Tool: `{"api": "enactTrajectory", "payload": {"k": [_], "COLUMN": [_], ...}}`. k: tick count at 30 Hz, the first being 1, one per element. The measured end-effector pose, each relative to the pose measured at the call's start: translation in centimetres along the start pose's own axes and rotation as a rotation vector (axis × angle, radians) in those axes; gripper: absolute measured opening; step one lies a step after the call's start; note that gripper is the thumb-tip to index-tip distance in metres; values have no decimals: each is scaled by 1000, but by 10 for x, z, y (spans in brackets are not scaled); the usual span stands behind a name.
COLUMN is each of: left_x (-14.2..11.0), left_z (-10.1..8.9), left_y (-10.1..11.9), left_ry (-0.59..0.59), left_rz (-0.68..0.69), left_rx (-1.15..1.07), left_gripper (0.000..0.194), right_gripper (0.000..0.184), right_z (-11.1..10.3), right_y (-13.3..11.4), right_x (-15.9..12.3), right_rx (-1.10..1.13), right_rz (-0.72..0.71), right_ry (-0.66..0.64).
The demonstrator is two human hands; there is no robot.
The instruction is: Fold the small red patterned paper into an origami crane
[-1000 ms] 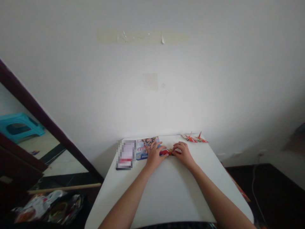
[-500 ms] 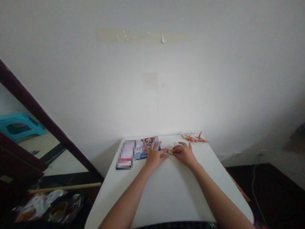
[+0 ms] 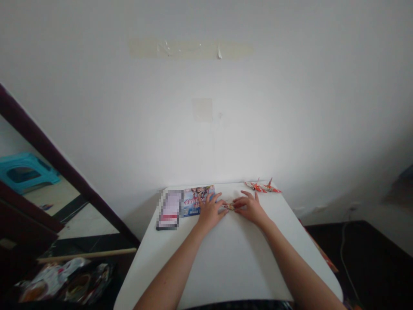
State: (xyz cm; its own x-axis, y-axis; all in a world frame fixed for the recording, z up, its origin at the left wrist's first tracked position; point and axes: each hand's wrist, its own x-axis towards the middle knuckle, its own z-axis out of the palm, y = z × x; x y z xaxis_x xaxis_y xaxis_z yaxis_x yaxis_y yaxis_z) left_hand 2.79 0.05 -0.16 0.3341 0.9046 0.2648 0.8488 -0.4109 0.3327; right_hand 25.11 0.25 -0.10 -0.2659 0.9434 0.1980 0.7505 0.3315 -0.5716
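Low in the frame's centre, a small red-and-beige folded paper piece [image 3: 229,207] lies on the white, round-cornered table [image 3: 232,262] between left hand [image 3: 211,209] and right hand [image 3: 252,209]. Leftward come a flat blue printed leaflet [image 3: 191,203], then a dark-edged rectangular phone [image 3: 170,211]; red-and-white folded paper figures [image 3: 266,188] sit behind, rightward.

Noted left hand [image 3: 211,211] and right hand [image 3: 254,209] bare, forearms [image 3: 181,259] likewise as far as visible. Observed dark garment [image 3: 238,305] at lower edge, faintly mottled. Could not determine cut.

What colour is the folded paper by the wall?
The folded paper is red with a pale pattern, seen best in the head view.
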Motion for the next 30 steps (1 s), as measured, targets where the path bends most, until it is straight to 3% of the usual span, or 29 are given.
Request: {"api": "enactTrajectory", "payload": {"k": [9,25,30], "left_x": [5,15,16], "left_z": [1,-3,-4], "left_y": [3,12,12], "left_ry": [32,-19,-33], "left_rz": [7,-171,-196], "left_rx": [-42,-57,-75], "left_gripper": [17,12,13], "right_gripper": [10,19,18], "right_z": [6,15,19], "right_y": [-2,-1,-3], "right_x": [-1,4,5], "right_rx": [-28,-56,-133], "right_rz": [-54,72,150], "right_ry": [73,106,184]}}
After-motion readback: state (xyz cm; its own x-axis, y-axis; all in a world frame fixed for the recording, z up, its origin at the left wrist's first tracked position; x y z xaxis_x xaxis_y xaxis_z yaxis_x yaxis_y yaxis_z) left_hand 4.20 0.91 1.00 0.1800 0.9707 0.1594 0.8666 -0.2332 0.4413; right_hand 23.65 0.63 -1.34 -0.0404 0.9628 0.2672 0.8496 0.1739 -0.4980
